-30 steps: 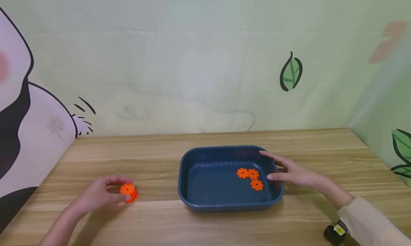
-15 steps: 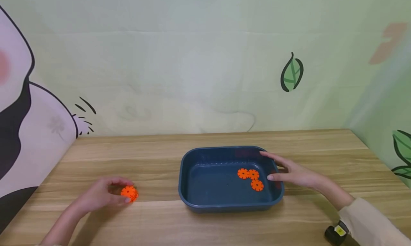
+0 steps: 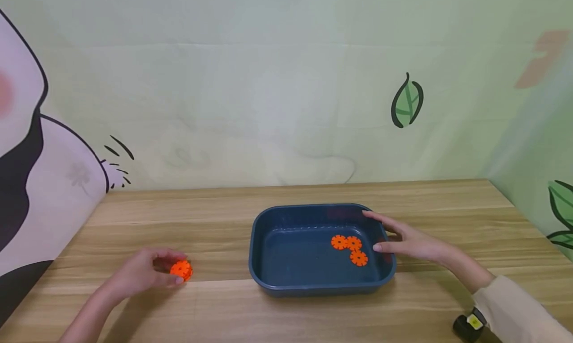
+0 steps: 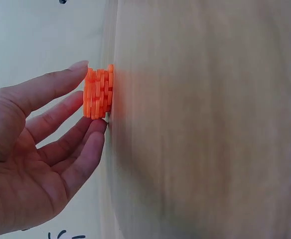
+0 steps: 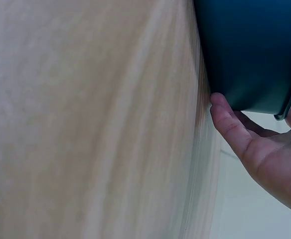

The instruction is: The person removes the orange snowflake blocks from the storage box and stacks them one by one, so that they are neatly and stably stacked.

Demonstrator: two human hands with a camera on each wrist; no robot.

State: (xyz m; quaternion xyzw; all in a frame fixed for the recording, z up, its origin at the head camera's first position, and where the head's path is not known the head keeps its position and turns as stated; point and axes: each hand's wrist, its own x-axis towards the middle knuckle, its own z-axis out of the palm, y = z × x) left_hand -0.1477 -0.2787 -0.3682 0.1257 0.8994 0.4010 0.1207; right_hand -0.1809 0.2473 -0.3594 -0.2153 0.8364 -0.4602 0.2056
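Observation:
On the left of the table, several orange notched building discs (image 3: pixel 181 270) are stacked flat. My left hand (image 3: pixel 142 272) holds this stack at its sides, and the left wrist view shows the thumb at one edge of the stacked discs (image 4: pixel 98 93) and fingertips at the opposite edge. A dark blue rectangular plastic basin (image 3: pixel 313 287) stands right of centre. My right hand (image 3: pixel 405 239) grips its right end, thumb over the rim and other fingers along the outside wall. Three more orange discs (image 3: pixel 358 258) lie flat inside, toward the right end.
The wood-grain table (image 3: pixel 215 313) runs back to a pale green wall sheet (image 3: pixel 268 109) printed with cartoon shapes. Near the right sleeve sits a black wrist device (image 3: pixel 468 326) with a yellow label.
The top disc in my left hand has gone from raised and offset to lying down on the stack, and the left fingers have lowered slightly. My right hand and the basin have stayed put.

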